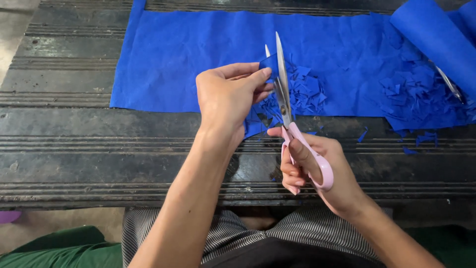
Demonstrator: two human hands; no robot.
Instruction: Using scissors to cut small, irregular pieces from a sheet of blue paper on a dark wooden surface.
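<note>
My left hand (228, 97) pinches a small blue fabric piece (269, 64) between thumb and fingertips. My right hand (317, 171) grips pink-handled scissors (292, 130), fingers through the loops. The two steel blades point away from me, slightly parted, with the blue piece between them. Under the blades lies a pile of small blue cut scraps (302, 92) on a wide blue fabric sheet (188, 54).
The sheet covers the far part of a dark ribbed wooden bench (74, 149). A rolled blue fabric end (436, 39) lies at the top right, beside a second scrap pile (416, 94) and another metal blade (448, 82). Striped cloth over my lap shows below.
</note>
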